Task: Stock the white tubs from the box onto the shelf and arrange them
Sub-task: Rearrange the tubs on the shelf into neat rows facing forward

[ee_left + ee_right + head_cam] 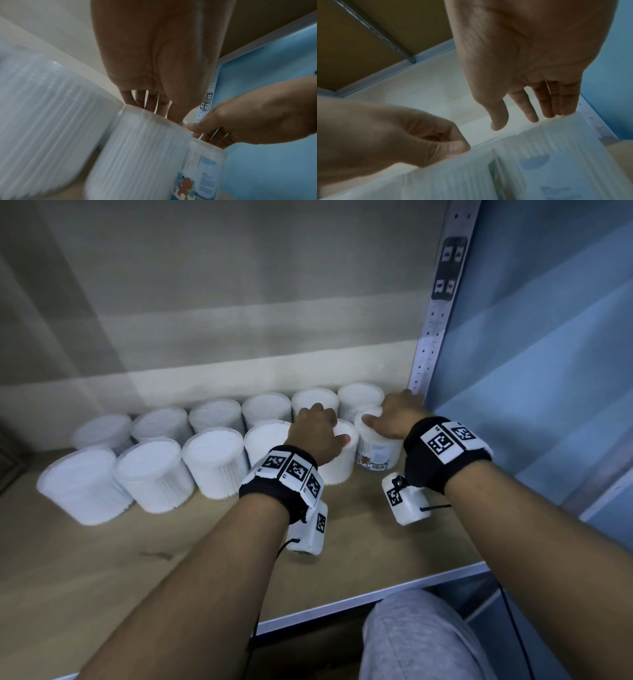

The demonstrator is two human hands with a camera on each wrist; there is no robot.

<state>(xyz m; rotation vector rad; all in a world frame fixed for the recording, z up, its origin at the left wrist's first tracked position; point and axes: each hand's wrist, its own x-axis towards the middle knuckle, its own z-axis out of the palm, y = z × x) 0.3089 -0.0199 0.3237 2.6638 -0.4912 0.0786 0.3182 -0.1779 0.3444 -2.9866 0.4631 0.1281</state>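
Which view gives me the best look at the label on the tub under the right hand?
Left wrist: the label is large on the side of the tub, picture and text block visible. Head shows it small, with a barcode. Right wrist shows it close but blurred.

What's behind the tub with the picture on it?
Another white tub in the back row stands behind the labelled tub. The right hand on top covers part of it, so whether they touch is hidden.

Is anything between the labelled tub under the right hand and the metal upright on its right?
Nothing visible does. Right of the labelled tub, under the right hand, only bare shelf board shows before the upright; the wrist hides part of that gap.
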